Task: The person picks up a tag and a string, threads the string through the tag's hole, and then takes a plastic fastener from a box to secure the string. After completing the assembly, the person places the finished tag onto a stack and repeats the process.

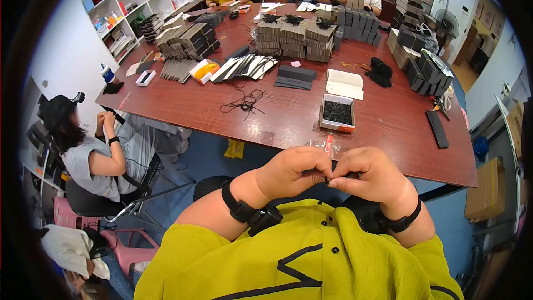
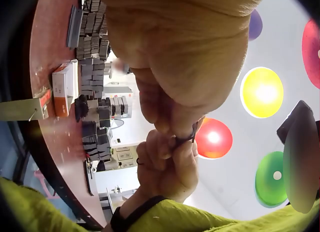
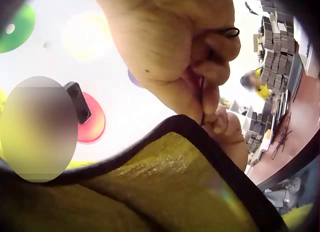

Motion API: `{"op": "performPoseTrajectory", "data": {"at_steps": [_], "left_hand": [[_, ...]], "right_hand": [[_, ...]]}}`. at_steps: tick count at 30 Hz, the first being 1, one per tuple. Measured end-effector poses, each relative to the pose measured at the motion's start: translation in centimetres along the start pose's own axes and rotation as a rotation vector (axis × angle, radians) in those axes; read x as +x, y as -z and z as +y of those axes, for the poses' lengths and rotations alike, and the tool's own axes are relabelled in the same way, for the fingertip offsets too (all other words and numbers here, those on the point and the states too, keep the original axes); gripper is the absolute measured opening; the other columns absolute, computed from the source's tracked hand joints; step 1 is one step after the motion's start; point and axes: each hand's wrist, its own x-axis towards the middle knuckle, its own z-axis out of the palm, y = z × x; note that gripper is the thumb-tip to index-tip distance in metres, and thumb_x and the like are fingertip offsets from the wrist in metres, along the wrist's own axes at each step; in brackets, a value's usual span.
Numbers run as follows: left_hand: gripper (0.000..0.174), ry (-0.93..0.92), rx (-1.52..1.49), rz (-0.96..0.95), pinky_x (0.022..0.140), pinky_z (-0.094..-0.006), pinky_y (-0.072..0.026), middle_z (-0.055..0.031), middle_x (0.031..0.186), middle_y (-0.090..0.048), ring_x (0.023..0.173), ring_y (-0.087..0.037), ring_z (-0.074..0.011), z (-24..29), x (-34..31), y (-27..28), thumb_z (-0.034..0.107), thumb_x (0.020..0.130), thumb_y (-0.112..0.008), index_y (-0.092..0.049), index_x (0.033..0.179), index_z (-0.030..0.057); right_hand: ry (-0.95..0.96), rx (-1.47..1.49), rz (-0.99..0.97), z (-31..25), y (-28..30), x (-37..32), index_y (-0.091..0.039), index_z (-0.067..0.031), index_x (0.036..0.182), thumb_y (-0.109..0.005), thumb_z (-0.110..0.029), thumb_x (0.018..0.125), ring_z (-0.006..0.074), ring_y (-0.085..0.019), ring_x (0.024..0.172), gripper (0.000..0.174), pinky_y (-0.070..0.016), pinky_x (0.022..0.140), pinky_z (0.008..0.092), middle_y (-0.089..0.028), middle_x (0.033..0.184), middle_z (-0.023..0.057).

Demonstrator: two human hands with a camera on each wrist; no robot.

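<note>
Both hands meet in front of the chest, close to the near table edge in the head view. My left hand [image 1: 294, 172] pinches a thin black cord [image 3: 202, 92] between thumb and fingertips. Tip to tip with it, my right hand [image 1: 369, 172] has its fingers curled and pinches the same cord. A small dark piece [image 2: 187, 137] shows between the fingertips in the left wrist view; I cannot tell what it is. By a finger of the right hand, a thin black loop [image 3: 231, 32] sticks out. The fingers cover most of the cord.
Beyond the hands, a box of small black pieces [image 1: 337, 112] stands on the red-brown table [image 1: 222, 128]. Farther back are loose black cords [image 1: 244, 103], dark flat strips [image 1: 294, 78] and bundled stacks [image 1: 297, 39]. A long black box [image 1: 437, 129] lies right. A seated person [image 1: 100, 155] is left.
</note>
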Motion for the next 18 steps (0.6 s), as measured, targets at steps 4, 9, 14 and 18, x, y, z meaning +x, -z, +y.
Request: {"op": "performPoseTrajectory", "data": {"at_steps": [4, 9, 14, 18], "left_hand": [[0.023, -0.005, 0.051, -0.025, 0.069, -0.0334, -0.0446, -0.0076, 0.081, -0.057, 0.076, -0.056, -0.0273, 0.3, 0.0, -0.4, -0.006, 0.072, -0.062, -0.057, 0.090, 0.0067], [0.024, -0.075, 0.040, -0.022, 0.069, -0.0335, -0.0444, -0.0069, 0.082, -0.057, 0.076, -0.056, -0.0271, 0.8, 0.3, -0.6, -0.005, 0.072, -0.063, -0.057, 0.091, 0.0074], [0.020, -0.115, 0.069, -0.017, 0.067, -0.0326, -0.0447, -0.0074, 0.081, -0.056, 0.076, -0.056, -0.0272, 0.9, 0.3, -0.4, -0.005, 0.072, -0.063, -0.057, 0.088, 0.0060], [0.013, -0.081, 0.146, 0.116, 0.064, -0.0280, -0.0448, -0.0091, 0.083, -0.057, 0.073, -0.055, -0.0238, 0.2, 0.5, -0.3, -0.003, 0.077, -0.062, -0.057, 0.088, 0.0040]], "right_hand": [[-0.028, 0.073, 0.006, 0.2, 0.0, -0.3, -0.065, -0.0036, 0.076, -0.073, -0.009, 0.071, 0.0224, -0.058, 0.061, 0.011, -0.0441, 0.055, 0.0291, -0.062, 0.069, 0.0091], [-0.032, 0.165, -0.041, 0.4, 0.4, -0.4, -0.065, -0.0034, 0.076, -0.074, -0.009, 0.071, 0.0203, -0.057, 0.060, 0.012, -0.0433, 0.054, 0.0279, -0.061, 0.068, 0.0082], [-0.036, 0.198, -0.031, 0.4, 0.3, -0.4, -0.065, -0.0028, 0.076, -0.075, -0.008, 0.070, 0.0187, -0.057, 0.061, 0.012, -0.0435, 0.055, 0.0277, -0.062, 0.069, 0.0076], [-0.056, 0.181, 0.072, 1.6, -0.6, -0.3, -0.066, -0.0027, 0.077, -0.074, -0.006, 0.070, 0.0186, -0.058, 0.061, 0.011, -0.0441, 0.055, 0.0274, -0.062, 0.070, 0.0078]]}}
